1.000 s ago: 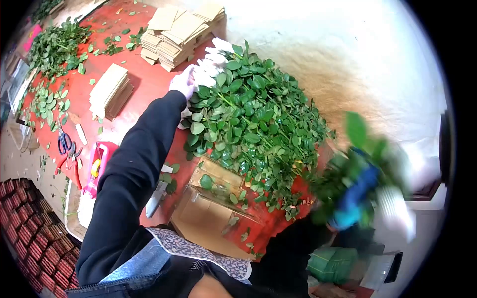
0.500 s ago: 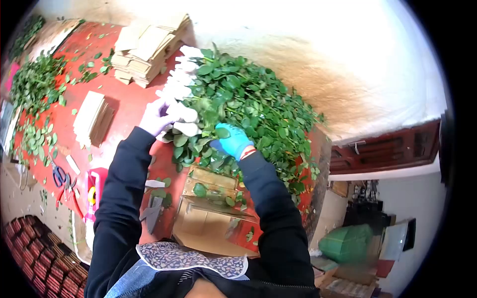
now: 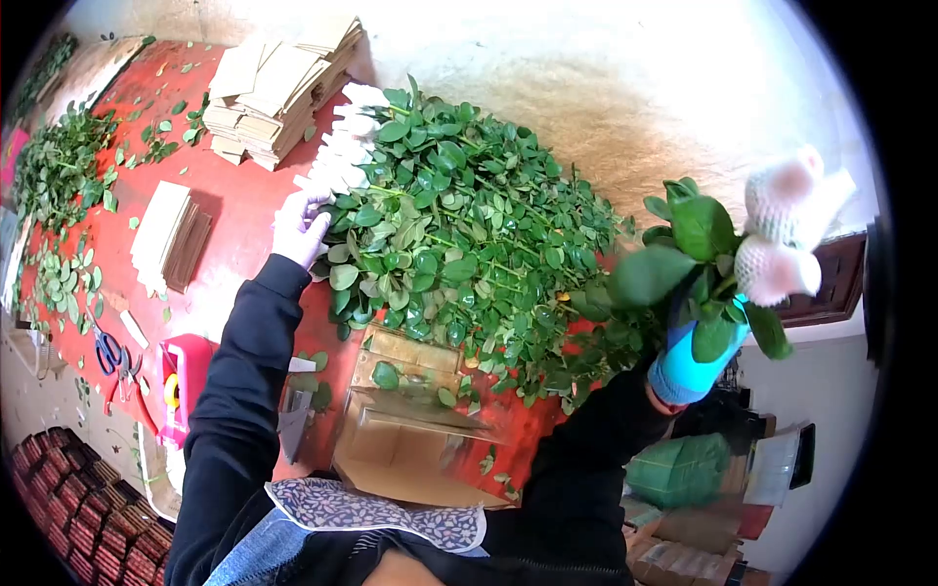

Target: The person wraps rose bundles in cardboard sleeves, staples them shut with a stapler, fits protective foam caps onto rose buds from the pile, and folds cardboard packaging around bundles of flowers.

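Observation:
A big pile of leafy green stems (image 3: 469,225) lies on the red table, with white net-wrapped flower heads (image 3: 342,146) along its left end. My left hand (image 3: 301,230), in a pale purple glove, rests at the lower flower heads, its fingers curled; whether it grips one I cannot tell. On the right, raised beside the pile, my right hand (image 3: 699,356) in a blue glove is closed around leafy stems. These carry pinkish flower heads in white netting (image 3: 777,273).
Cardboard pieces are stacked at the back (image 3: 278,93), with a smaller stack (image 3: 171,237) at left. Scissors (image 3: 109,354) and a pink holder (image 3: 183,386) lie on the left. An open cardboard box (image 3: 410,444) is in front of me.
My right hand was at the pile's left end half a second ago and is now out right, holding stems with wrapped heads. My left hand has stayed by the white heads.

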The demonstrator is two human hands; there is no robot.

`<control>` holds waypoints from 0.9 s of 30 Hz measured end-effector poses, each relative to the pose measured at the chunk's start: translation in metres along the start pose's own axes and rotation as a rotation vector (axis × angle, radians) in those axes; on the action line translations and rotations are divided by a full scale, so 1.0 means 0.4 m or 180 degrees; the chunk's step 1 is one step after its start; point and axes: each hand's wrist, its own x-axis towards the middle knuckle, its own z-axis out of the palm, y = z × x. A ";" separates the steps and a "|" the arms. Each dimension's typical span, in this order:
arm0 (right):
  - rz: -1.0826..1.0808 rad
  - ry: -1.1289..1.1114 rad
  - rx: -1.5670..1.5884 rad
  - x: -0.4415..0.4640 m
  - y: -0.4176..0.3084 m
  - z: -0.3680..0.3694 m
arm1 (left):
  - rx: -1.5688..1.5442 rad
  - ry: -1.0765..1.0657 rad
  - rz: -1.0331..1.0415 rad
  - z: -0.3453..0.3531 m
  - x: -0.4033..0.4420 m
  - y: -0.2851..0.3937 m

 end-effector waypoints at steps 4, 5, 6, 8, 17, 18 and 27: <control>-0.0846 -0.0993 -0.0875 0.123 -0.103 0.109 | 0.0028 -0.0157 -0.0167 0.024 -0.004 -0.012; -0.2102 -0.1065 -0.1869 0.178 -0.163 0.165 | 0.0026 -0.0182 -0.0219 0.024 -0.009 0.024; -0.2154 -0.1146 -0.1735 0.231 -0.155 0.258 | 0.0032 -0.0209 -0.0269 0.022 -0.013 0.049; -0.1856 -0.1698 -0.1563 0.335 -0.110 0.448 | 0.0200 -0.0195 -0.0145 0.029 -0.022 0.044; -0.1104 -0.2853 -0.1437 0.140 -0.076 0.655 | 0.0542 0.0151 0.0084 -0.014 -0.020 -0.037; -0.1436 -0.3004 -0.1503 0.075 -0.057 0.657 | 0.0607 0.0192 0.0032 -0.015 -0.021 -0.025; -0.1162 -0.3973 -0.0686 -0.381 0.084 0.713 | -0.0536 0.0500 -0.0413 0.003 -0.087 -0.025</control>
